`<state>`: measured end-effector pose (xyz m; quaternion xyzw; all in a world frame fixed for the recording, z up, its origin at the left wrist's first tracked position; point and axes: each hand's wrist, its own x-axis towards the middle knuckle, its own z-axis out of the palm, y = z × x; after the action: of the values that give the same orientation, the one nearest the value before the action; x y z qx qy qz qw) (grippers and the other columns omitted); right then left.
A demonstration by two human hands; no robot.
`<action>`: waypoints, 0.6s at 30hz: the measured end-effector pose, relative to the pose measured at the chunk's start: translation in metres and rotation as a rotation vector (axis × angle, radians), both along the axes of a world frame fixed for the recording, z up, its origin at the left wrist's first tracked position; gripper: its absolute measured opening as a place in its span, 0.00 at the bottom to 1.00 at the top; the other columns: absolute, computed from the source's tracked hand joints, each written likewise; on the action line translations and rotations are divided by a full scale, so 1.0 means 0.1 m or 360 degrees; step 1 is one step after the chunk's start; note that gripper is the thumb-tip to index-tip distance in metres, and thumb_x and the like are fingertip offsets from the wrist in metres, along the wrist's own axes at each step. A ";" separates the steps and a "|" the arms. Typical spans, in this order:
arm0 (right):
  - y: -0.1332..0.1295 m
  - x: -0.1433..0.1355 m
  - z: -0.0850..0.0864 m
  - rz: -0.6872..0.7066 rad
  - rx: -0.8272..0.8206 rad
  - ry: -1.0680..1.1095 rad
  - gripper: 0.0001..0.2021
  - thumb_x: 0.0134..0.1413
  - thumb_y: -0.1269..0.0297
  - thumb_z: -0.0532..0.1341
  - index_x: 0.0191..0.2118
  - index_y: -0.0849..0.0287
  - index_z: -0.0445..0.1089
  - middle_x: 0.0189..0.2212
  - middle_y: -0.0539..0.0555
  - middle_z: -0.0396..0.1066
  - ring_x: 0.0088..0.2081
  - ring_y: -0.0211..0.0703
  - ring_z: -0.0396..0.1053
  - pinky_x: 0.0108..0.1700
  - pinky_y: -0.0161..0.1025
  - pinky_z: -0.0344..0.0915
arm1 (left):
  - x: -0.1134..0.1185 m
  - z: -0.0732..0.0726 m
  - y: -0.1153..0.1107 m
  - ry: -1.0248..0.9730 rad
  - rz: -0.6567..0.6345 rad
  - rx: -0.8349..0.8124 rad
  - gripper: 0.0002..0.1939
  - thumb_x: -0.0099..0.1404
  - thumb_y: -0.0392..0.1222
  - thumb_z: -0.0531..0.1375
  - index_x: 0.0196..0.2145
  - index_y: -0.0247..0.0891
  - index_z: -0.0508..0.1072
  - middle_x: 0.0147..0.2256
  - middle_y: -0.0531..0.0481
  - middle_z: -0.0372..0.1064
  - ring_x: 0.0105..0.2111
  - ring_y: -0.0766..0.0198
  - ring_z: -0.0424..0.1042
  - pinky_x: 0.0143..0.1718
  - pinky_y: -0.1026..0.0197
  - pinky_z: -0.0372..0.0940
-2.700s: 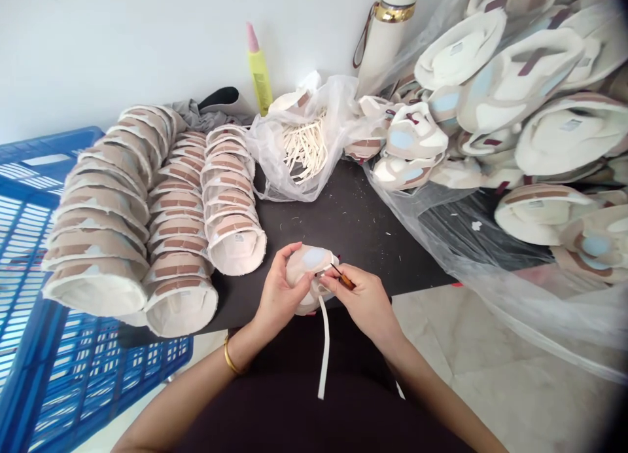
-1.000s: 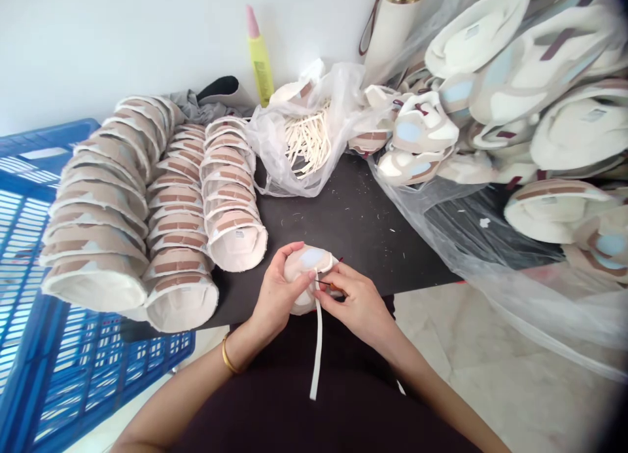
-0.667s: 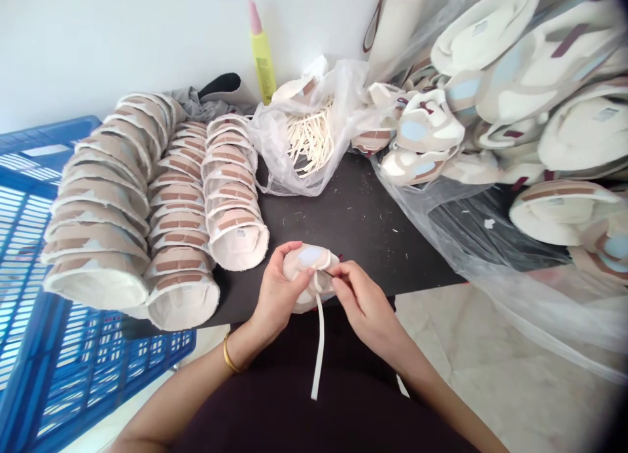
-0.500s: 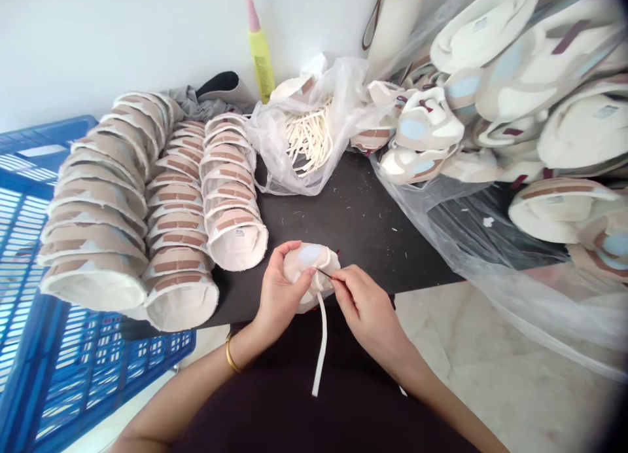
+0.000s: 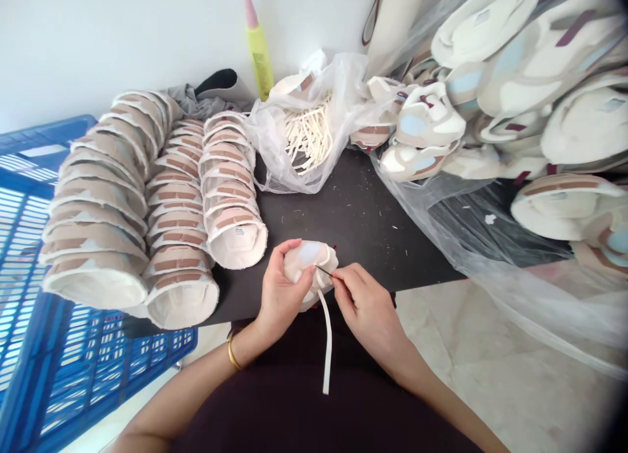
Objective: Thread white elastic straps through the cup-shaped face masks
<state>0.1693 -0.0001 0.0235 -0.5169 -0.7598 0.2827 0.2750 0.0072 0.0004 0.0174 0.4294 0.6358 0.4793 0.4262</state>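
Pinching a thin dark tool between thumb and fingertips, the right hand held its tip against the lacing area of a beige shoe upper, very close to the left thumb. Around the left side of this upper the left hand was closed, with its thumb pressing from above. The upper itself was over the near edge of the black table, and from it a flat white lace hung down in front of the person's dark clothing, its end free.

As I judged, the step in hand was working the lace through the upper with the tool. The next move seemed to call for a firm left grip and a small, careful pull by the right fingers; whether the tip had caught the lace, I could not tell.

Beyond the upper lay a clear plastic bag, open, with a loose bunch of pale laces in it. To the left of the upper were three rows of nested uppers, and farther left a blue basket, whose contents I could not make out. Well to the right of the upper, a large clear plastic sheet, perhaps an opened sack, lay partly under a heap of other uppers.
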 end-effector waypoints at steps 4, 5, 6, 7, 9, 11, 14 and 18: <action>-0.03 -0.02 -0.03 -0.0013 0.0105 -0.0091 0.09 0.66 0.73 0.52 0.36 0.58 0.68 0.32 0.52 0.67 0.32 0.39 0.67 0.34 0.36 0.63 | 0.00 -0.01 -0.01 0.0087 -0.0020 0.0047 0.21 0.61 0.40 0.65 0.51 0.41 0.67 0.45 0.48 0.73 0.45 0.59 0.74 0.50 0.56 0.68; -0.03 -0.02 -0.03 -0.0017 0.0116 -0.0105 0.10 0.66 0.73 0.52 0.36 0.58 0.67 0.33 0.52 0.68 0.31 0.39 0.67 0.33 0.36 0.62 | 0.00 0.00 -0.01 0.0106 -0.0026 0.0067 0.21 0.61 0.40 0.65 0.51 0.41 0.68 0.46 0.48 0.73 0.45 0.59 0.74 0.50 0.56 0.67; -0.03 -0.03 -0.03 -0.0021 0.0115 -0.0113 0.10 0.67 0.73 0.51 0.36 0.58 0.67 0.33 0.53 0.68 0.31 0.38 0.68 0.32 0.36 0.62 | -0.01 0.00 -0.01 0.0122 -0.0034 0.0080 0.20 0.62 0.41 0.65 0.51 0.41 0.68 0.46 0.47 0.73 0.46 0.58 0.74 0.50 0.56 0.67; -0.03 -0.04 -0.04 -0.0022 0.0102 -0.0122 0.10 0.67 0.72 0.51 0.36 0.58 0.67 0.34 0.53 0.68 0.30 0.38 0.68 0.31 0.36 0.61 | -0.01 0.00 0.00 0.0132 -0.0046 0.0082 0.20 0.62 0.41 0.64 0.52 0.41 0.68 0.46 0.47 0.73 0.46 0.58 0.74 0.50 0.57 0.67; -0.02 -0.06 -0.03 -0.0026 0.0061 -0.0151 0.10 0.67 0.71 0.50 0.36 0.58 0.66 0.33 0.53 0.68 0.29 0.38 0.67 0.29 0.36 0.60 | -0.02 0.01 0.00 0.0132 -0.0063 0.0049 0.20 0.64 0.41 0.63 0.53 0.40 0.67 0.44 0.47 0.73 0.43 0.59 0.74 0.48 0.57 0.67; -0.01 -0.07 -0.03 -0.0030 0.0033 -0.0183 0.10 0.68 0.70 0.50 0.36 0.57 0.66 0.33 0.52 0.67 0.28 0.37 0.67 0.28 0.36 0.60 | -0.02 0.02 0.02 0.0106 -0.0064 -0.0015 0.19 0.65 0.42 0.62 0.53 0.40 0.67 0.40 0.48 0.74 0.38 0.60 0.74 0.45 0.58 0.67; 0.01 -0.09 -0.04 -0.0037 0.0037 -0.0237 0.11 0.68 0.69 0.49 0.34 0.58 0.66 0.32 0.52 0.66 0.27 0.37 0.66 0.28 0.36 0.59 | -0.01 0.01 0.05 0.0041 -0.0008 -0.0059 0.18 0.64 0.41 0.62 0.52 0.39 0.68 0.41 0.48 0.73 0.39 0.60 0.74 0.45 0.58 0.67; 0.02 -0.11 -0.06 -0.0044 0.0083 -0.0351 0.12 0.67 0.70 0.49 0.33 0.58 0.65 0.31 0.52 0.65 0.26 0.37 0.65 0.28 0.35 0.58 | -0.01 -0.02 0.10 -0.0322 0.0140 -0.0153 0.28 0.58 0.42 0.67 0.54 0.38 0.64 0.46 0.45 0.72 0.43 0.58 0.74 0.47 0.57 0.67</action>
<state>0.1580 0.0018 0.0179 -0.5478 -0.7855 0.2004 0.2069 0.0059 0.0105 0.0157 0.3295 0.6301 0.5073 0.4868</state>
